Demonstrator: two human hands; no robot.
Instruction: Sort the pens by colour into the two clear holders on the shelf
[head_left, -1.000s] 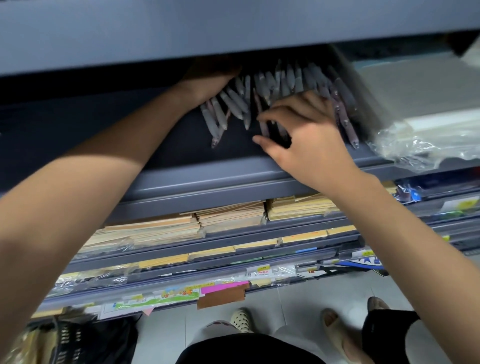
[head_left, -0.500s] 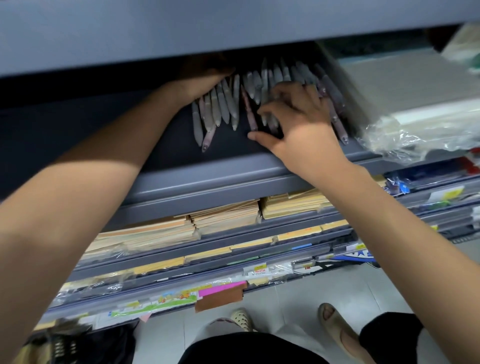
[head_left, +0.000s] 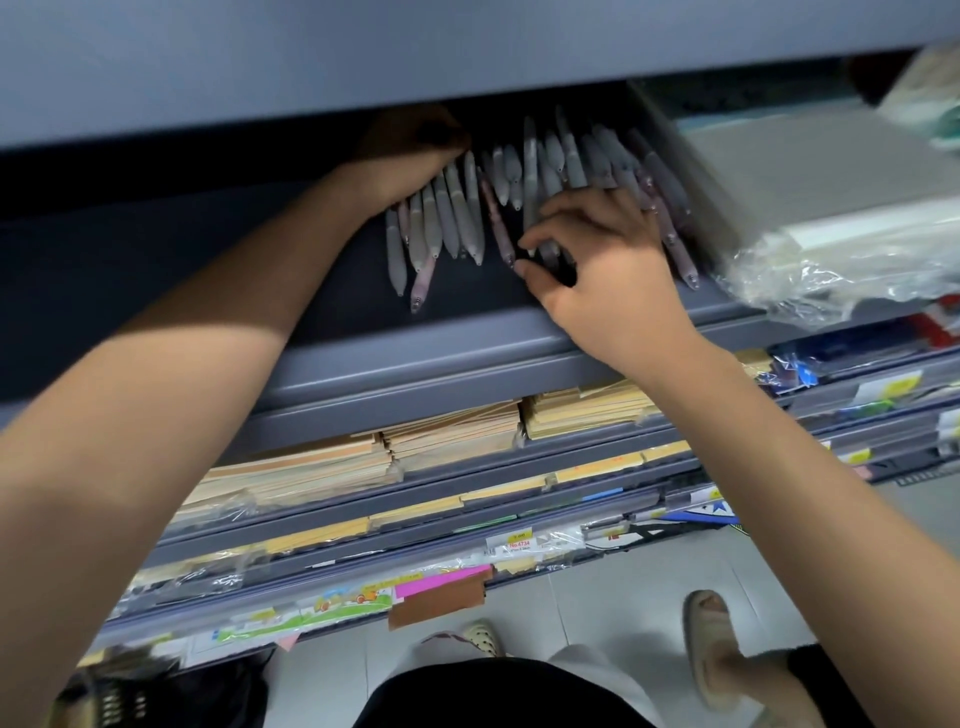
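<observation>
Head view: right hand (head_left: 608, 275) pinches a pen (head_left: 530, 182) on the shelf (head_left: 467, 358), mid-sort. Left hand (head_left: 410, 156) fingers: cannot tell. Next: lift it clear, judge colour.

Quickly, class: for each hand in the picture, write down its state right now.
Left hand: rests against the left bunch of pens; fingers in shadow, cannot be told.
Right hand: closed, thumb and forefinger pinching a grey pen.

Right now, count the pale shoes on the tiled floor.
2: a cream perforated clog at bottom centre, and a beige open-toed sandal to its right. Dark clothing could hide others.
</observation>
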